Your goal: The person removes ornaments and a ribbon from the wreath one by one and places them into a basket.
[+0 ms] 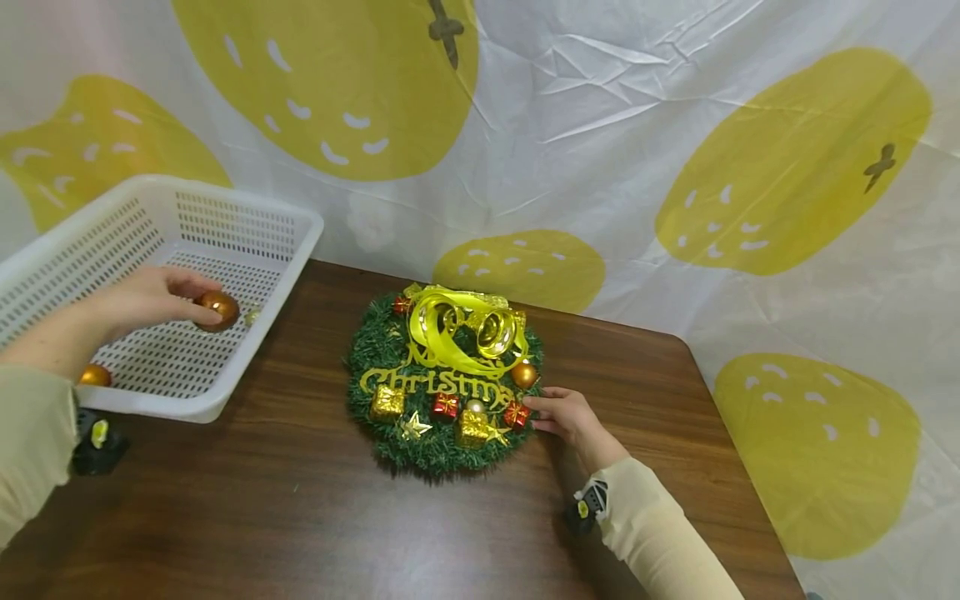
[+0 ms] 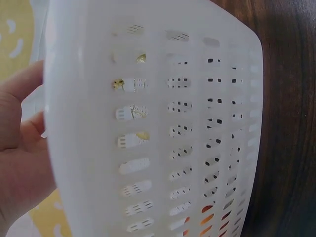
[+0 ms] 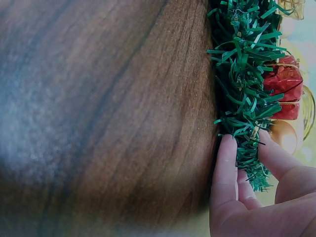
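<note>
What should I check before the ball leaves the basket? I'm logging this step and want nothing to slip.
1. Left hand holds the copper ball: ok, fingers curl round it.
2. Ball inside the white basket: ok.
3. Right hand steadies the Christmas wreath: ok, fingers pinch its edge.
4. Wreath flat on the wooden table: ok.
5. Free spot on wreath: cannot tell.
6. Second ball clear of the hand: ok.

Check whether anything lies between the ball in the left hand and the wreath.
Only the basket's near wall stands between the ball, held in the left hand, and the wreath; past it, only bare table.
</note>
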`<control>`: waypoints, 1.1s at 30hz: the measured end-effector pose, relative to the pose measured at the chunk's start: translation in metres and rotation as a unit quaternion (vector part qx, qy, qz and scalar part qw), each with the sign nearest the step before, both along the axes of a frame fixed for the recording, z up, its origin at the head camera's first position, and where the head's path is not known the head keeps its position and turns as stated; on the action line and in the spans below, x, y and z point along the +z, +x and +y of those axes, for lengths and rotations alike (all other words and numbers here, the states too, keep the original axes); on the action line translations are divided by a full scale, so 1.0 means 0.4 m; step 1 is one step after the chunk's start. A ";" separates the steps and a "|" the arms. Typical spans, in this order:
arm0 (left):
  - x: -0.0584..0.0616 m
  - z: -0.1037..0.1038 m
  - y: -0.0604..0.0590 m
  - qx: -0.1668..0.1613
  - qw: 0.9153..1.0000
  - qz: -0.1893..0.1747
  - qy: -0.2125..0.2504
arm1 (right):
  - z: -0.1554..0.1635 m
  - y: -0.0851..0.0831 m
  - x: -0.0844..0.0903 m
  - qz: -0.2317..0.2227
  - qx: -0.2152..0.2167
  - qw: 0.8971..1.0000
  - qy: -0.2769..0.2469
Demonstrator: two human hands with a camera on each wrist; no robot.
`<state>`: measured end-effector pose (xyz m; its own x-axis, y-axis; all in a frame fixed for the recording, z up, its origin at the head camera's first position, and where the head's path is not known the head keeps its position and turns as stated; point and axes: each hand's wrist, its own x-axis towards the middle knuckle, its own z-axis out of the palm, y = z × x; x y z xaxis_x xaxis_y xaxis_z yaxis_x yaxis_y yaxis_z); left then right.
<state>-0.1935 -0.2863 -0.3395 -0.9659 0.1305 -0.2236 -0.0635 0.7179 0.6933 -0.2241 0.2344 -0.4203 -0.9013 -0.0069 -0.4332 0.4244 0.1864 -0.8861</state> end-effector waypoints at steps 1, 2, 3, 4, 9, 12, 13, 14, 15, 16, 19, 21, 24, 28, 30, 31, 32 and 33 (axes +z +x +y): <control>-0.001 0.000 0.000 -0.002 1.000 0.000 -0.002 | 0.001 0.000 -0.001 0.000 0.000 1.000 0.000; -0.002 0.001 0.001 -0.003 1.000 0.000 -0.003 | 0.001 0.000 -0.001 0.000 0.000 1.000 -0.001; -0.002 0.001 0.001 -0.007 1.000 -0.001 -0.001 | 0.002 -0.001 -0.002 0.000 0.000 1.000 0.000; -0.002 0.002 0.001 -0.010 1.000 -0.004 -0.001 | 0.002 -0.001 -0.002 -0.001 0.000 1.000 0.000; 0.006 0.009 0.002 -0.020 1.000 -0.001 0.004 | 0.002 -0.003 -0.002 -0.003 -0.003 1.000 0.001; 0.018 0.022 -0.002 -0.019 0.999 0.028 0.019 | 0.002 -0.003 0.000 -0.002 -0.001 1.000 -0.002; 0.023 0.029 -0.005 -0.018 0.999 0.042 0.025 | 0.002 -0.004 0.000 -0.003 -0.002 1.000 -0.003; 0.029 0.038 -0.007 -0.017 0.998 0.053 0.032 | 0.002 -0.004 0.000 -0.003 -0.002 1.000 -0.004; 0.036 0.049 -0.008 -0.017 0.997 0.063 0.038 | 0.001 -0.004 0.000 -0.002 -0.002 1.000 -0.006; 0.043 0.060 -0.009 -0.019 0.997 0.068 0.043 | 0.001 -0.004 0.000 -0.002 -0.001 1.000 -0.007; 0.061 0.102 -0.014 -0.023 0.995 0.074 0.069 | 0.002 -0.005 -0.002 -0.002 -0.004 1.000 -0.006; 0.070 0.134 -0.018 -0.032 0.992 0.075 0.092 | 0.002 -0.005 -0.003 -0.002 -0.001 1.000 -0.004; 0.080 0.185 -0.024 -0.049 0.988 0.079 0.122 | 0.002 -0.006 -0.005 -0.004 0.001 1.000 0.000; 0.087 0.258 -0.035 -0.076 0.982 0.087 0.148 | 0.002 -0.006 -0.006 -0.005 0.002 1.000 0.006; 0.087 0.295 -0.046 -0.096 0.977 0.091 0.169 | 0.003 -0.006 -0.007 -0.005 0.004 1.000 0.004; 0.085 0.313 -0.053 -0.107 0.974 0.091 0.178 | 0.003 -0.006 -0.007 -0.004 0.004 1.000 0.003; 0.083 0.332 -0.060 -0.115 0.972 0.090 0.184 | 0.003 -0.007 -0.007 -0.003 0.002 1.000 -0.001; 0.081 0.350 -0.067 -0.123 0.970 0.089 0.190 | 0.003 -0.007 -0.008 -0.002 0.003 1.000 -0.004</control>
<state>-0.2201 -0.1464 -0.3072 -0.9141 0.4021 0.0523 0.2215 0.3870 0.8951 -0.2269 0.2358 -0.4234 -0.8997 -0.0155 -0.4363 0.4266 0.1818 -0.8860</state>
